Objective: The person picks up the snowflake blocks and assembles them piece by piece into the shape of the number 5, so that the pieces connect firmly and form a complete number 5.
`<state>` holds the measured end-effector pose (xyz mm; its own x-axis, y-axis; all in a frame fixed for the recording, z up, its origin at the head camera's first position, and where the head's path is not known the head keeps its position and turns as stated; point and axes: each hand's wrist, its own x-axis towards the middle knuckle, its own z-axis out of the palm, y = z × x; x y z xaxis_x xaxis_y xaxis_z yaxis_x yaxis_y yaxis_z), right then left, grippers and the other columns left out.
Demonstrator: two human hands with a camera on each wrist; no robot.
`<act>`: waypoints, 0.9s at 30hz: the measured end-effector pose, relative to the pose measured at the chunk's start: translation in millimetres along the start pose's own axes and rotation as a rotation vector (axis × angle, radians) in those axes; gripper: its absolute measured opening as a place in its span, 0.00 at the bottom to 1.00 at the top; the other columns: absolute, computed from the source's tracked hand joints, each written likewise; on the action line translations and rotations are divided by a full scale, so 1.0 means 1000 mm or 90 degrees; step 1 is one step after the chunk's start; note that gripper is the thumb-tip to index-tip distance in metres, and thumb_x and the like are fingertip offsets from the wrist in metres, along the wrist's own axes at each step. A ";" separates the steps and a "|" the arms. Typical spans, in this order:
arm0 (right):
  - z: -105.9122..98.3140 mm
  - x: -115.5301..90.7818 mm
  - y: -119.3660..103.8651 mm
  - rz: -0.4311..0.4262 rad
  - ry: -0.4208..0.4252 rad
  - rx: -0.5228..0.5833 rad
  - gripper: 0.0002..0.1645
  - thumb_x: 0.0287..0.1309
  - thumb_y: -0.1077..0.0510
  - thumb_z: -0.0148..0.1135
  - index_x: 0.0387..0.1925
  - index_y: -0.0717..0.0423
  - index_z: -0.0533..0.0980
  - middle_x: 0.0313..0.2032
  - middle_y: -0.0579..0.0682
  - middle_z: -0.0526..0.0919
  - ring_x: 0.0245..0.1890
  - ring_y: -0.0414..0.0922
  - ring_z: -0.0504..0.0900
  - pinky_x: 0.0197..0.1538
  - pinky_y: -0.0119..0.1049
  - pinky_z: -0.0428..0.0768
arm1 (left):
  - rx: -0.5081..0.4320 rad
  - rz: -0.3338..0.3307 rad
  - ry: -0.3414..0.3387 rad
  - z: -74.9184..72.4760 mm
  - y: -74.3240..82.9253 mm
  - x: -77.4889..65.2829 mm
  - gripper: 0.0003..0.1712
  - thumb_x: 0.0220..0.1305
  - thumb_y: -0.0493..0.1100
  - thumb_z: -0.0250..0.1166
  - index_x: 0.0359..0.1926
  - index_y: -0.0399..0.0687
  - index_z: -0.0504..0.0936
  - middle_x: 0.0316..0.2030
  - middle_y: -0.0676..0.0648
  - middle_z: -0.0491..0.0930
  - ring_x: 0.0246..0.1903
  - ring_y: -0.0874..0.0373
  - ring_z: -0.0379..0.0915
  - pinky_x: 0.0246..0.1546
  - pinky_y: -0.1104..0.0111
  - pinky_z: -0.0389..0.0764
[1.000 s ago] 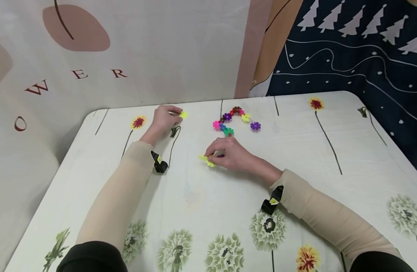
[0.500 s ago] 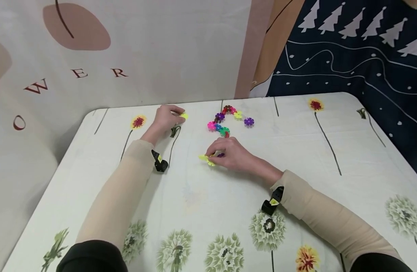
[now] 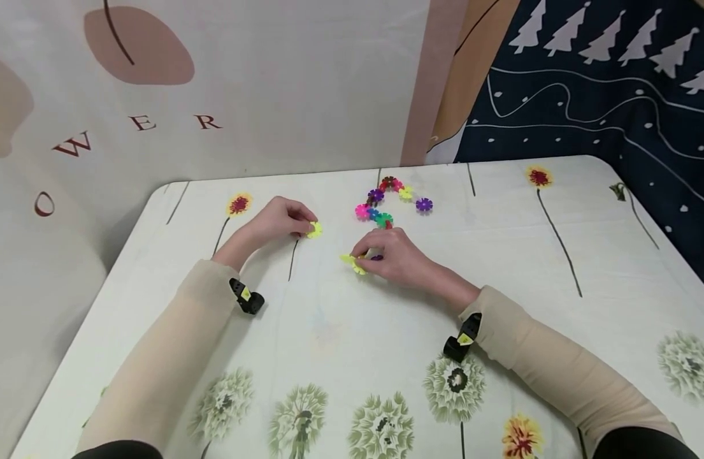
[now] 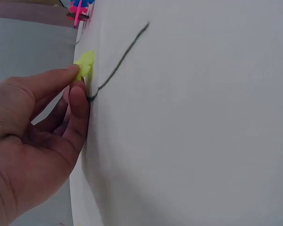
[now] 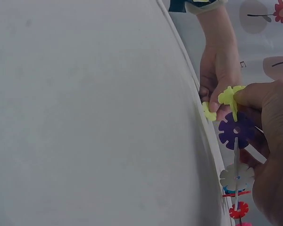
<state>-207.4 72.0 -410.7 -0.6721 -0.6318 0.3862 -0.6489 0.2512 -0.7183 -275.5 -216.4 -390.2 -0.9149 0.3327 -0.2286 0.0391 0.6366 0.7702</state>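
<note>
My left hand (image 3: pixel 280 220) pinches a single yellow flower piece (image 3: pixel 314 230) between thumb and forefinger, low over the tablecloth (image 3: pixel 340 331); the left wrist view shows the same yellow piece (image 4: pixel 85 65) at my fingertips (image 4: pixel 74 71), right beside a printed grey stem. My right hand (image 3: pixel 393 256) has its fingers curled round a small joined cluster (image 3: pixel 354 262): the right wrist view shows a yellow piece (image 5: pixel 228 98) slotted crosswise with a purple one (image 5: pixel 233 130), and a pale one (image 5: pixel 237 176) below them in the same grip. The two hands are near each other but not touching, and the loose yellow piece sits just left of the cluster.

Behind my right hand, a curved chain of coloured flower pieces (image 3: pixel 386 201) lies on the cloth, with a lone purple piece (image 3: pixel 423 204) just beside its far end.

I judge the step in hand to be bringing the single yellow piece over to the cluster. The next move calls for lining up a slot on the loose piece with a slot on the cluster, edge to edge and crosswise, then pressing them together. I cannot tell which slot on the cluster is free.
</note>
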 end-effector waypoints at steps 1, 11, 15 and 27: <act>0.000 0.000 0.000 0.000 0.001 0.000 0.06 0.58 0.69 0.72 0.37 0.61 0.88 0.38 0.50 0.89 0.39 0.43 0.84 0.40 0.35 0.84 | -0.013 0.001 -0.010 0.002 0.001 -0.002 0.11 0.68 0.35 0.68 0.48 0.32 0.86 0.34 0.44 0.84 0.30 0.57 0.77 0.33 0.71 0.81; 0.000 -0.001 0.003 0.002 0.006 -0.001 0.05 0.59 0.68 0.72 0.38 0.61 0.87 0.36 0.48 0.89 0.36 0.40 0.83 0.38 0.34 0.81 | -0.164 0.002 -0.105 0.020 0.013 -0.018 0.11 0.68 0.33 0.68 0.48 0.30 0.86 0.38 0.41 0.81 0.29 0.54 0.79 0.34 0.67 0.84; 0.000 -0.002 0.002 0.013 0.010 0.000 0.05 0.59 0.68 0.71 0.38 0.60 0.87 0.36 0.47 0.88 0.36 0.39 0.83 0.39 0.34 0.82 | -0.210 -0.004 -0.128 0.024 0.020 -0.021 0.11 0.68 0.33 0.67 0.48 0.29 0.85 0.37 0.40 0.83 0.29 0.53 0.79 0.36 0.66 0.85; 0.001 -0.001 0.002 0.016 0.021 0.011 0.04 0.59 0.68 0.72 0.37 0.60 0.87 0.36 0.47 0.87 0.35 0.39 0.83 0.38 0.34 0.84 | -0.293 -0.025 -0.181 0.030 0.026 -0.025 0.10 0.68 0.29 0.65 0.48 0.25 0.83 0.34 0.41 0.84 0.28 0.56 0.79 0.36 0.66 0.85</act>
<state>-207.4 72.4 -413.0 -0.6994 -0.6006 0.3874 -0.6262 0.2536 -0.7373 -239.4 -187.4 -382.0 -0.7651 0.5306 -0.3648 -0.2310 0.3026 0.9247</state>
